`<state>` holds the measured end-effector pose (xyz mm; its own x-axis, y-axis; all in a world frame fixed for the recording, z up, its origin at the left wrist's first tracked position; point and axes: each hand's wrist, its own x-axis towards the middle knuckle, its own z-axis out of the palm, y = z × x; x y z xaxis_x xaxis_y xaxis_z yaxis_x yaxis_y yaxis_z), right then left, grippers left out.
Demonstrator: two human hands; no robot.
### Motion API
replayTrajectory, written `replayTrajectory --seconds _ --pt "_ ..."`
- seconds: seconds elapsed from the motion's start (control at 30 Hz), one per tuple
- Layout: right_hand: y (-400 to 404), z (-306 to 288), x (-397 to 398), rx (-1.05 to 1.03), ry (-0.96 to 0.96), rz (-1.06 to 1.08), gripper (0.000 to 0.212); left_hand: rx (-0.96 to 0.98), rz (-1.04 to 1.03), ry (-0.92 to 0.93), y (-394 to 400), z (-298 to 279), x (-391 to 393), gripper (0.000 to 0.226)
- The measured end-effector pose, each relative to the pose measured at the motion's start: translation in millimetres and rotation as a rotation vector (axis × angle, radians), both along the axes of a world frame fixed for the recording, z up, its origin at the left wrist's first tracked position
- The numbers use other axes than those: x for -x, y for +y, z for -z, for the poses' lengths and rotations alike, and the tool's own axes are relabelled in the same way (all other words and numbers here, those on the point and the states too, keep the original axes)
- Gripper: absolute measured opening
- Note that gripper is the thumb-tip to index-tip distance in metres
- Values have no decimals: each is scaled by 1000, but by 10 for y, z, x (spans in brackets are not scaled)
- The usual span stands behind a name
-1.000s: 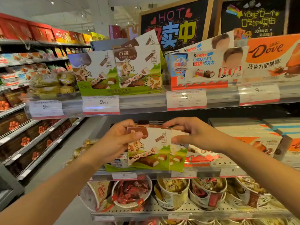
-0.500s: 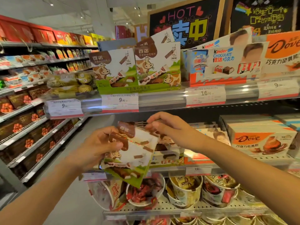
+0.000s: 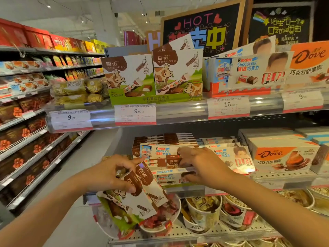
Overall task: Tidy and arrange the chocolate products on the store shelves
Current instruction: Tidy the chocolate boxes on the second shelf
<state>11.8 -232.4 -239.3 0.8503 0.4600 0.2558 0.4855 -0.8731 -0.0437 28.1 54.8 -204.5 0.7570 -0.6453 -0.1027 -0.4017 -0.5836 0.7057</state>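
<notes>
Head view, left hand [image 3: 108, 175]: grips a stack of cow-print Bainuo milk chocolate boxes [image 3: 140, 195], thumb across the brown corner of the top box, fingers curled behind; the stack tilts down to the left, held in front of the lower shelves and off any shelf.
Right hand [image 3: 204, 166]: reaches into the middle shelf, fingertips pinching a small brown Bainuo box [image 3: 173, 161] that lies on top of the Kinder Chocolate boxes [image 3: 167, 175] there.
Lowest shelf: paper tubs of wrapped Dove chocolates [image 3: 204, 211] stand in a row on a perforated white shelf [image 3: 187, 234], directly below the held stack.
Middle shelf: more flat Kinder boxes [image 3: 236, 157] lie right of the right hand; orange-and-white Dove boxes [image 3: 283, 157] sit further right; brown Bainuo boxes [image 3: 165, 138] are stacked behind.
Top shelf: a green Bainuo display tray [image 3: 154, 79] stands upright above a 9.90 price tag [image 3: 135, 114]; a Kinder display box [image 3: 249, 72] stands beside it over a 16.90 tag [image 3: 228, 106]; gold Ferrero Rocher packs [image 3: 78, 90] lie to its left.
Background: chalkboard sign reading HOT [image 3: 203, 27] rises behind the top shelf; a long aisle of shelves [image 3: 26, 122] runs off left.
</notes>
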Motion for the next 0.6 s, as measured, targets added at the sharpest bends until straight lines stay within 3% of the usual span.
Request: replayTrajectory --seconds 0.2,0.43,0.6 --pt "34 58 -68 -106 3 9 34 4 136 49 -74 -5 74 23" --pt "46 48 -29 -124 17 9 25 81 76 -24 -80 19 3 22" --pt "-45 53 23 -321 98 -32 26 133 64 -39 7 15 -55 17"
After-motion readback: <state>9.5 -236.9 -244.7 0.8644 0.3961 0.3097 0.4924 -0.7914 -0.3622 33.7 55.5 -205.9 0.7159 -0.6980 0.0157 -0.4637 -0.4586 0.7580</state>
